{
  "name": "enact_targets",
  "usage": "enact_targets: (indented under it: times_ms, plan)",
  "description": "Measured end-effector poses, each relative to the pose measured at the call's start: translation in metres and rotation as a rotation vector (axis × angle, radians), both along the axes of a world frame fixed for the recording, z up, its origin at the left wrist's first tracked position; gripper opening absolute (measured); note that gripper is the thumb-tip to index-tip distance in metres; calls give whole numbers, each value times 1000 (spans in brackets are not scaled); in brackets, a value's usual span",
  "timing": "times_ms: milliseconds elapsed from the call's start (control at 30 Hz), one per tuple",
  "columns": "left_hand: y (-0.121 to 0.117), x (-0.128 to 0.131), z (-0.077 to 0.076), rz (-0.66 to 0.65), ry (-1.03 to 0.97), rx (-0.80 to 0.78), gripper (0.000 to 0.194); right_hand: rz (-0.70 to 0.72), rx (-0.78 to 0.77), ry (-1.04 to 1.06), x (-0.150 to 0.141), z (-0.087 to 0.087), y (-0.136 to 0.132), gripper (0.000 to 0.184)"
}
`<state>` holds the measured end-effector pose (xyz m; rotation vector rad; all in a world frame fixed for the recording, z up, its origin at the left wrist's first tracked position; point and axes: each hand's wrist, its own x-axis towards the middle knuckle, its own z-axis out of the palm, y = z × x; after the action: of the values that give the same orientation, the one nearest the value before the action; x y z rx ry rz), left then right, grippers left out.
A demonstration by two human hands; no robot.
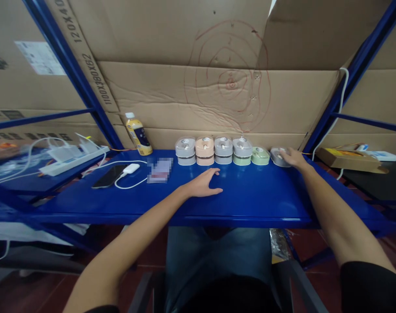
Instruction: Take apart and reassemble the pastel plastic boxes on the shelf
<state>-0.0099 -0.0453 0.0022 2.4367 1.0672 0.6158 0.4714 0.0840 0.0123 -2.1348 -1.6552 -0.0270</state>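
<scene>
My right hand (295,159) is at the right end of the row, its fingers closed around the top and right side of a small grey lidded box (278,157). Just left of that box sits a single light green box (260,156). Farther left the same kind of round-cornered box stands in two-high stacks: a grey over green stack (242,152), a grey stack (223,151), a peach stack (205,152) and another grey stack (185,152). My left hand (205,183) hovers in front of the stacks, fingers spread and holding nothing.
On the blue table (250,200) to the left are a yellow drink bottle (139,134), a black phone (109,176), a white charger with cable (131,168) and a blurred-out packet (160,170). A power strip (74,161) lies farther left. At right is an open cardboard box (351,159).
</scene>
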Motion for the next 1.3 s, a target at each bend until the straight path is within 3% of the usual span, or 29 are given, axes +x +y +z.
enact_targets:
  times_ms: [200,300,400,467,567,667,767,833,900,1000,1167,1233,1300]
  plan:
    - [1,0,-1,5,26,-11,86,46,188,7,-24,-6,-12,73]
    - [2,-1,-2,2,27,6,85,221,299,-127,-45,2,-23,74]
    - [3,-1,-2,-9,32,15,82,482,220,-330,-76,8,-33,75]
    - [3,-2,-3,-16,30,20,79,539,99,-404,-95,10,-43,77]
    - [4,-2,-4,-26,12,35,76,520,-11,-467,-113,15,-65,75]
    - [5,-2,-4,-31,19,39,76,446,2,-483,-120,27,-94,66]
    - [5,-2,-4,-30,23,36,76,248,64,-423,-125,38,-116,78]
    - [4,-1,-3,-28,11,31,77,109,-29,-356,-129,42,-122,91]
    - [3,-1,-2,-19,-4,17,80,79,-182,-310,-134,43,-124,95]
    - [3,-1,-4,3,-51,-15,94,297,-255,-316,-143,40,-127,86]
    - [6,-1,-8,-53,-214,-45,123,969,-36,-131,-178,35,-137,94]
    - [6,-1,-7,-101,-239,-26,128,1089,64,-31,-192,38,-136,92]
    - [5,-2,-4,-151,-213,5,119,1087,145,39,-197,41,-131,90]
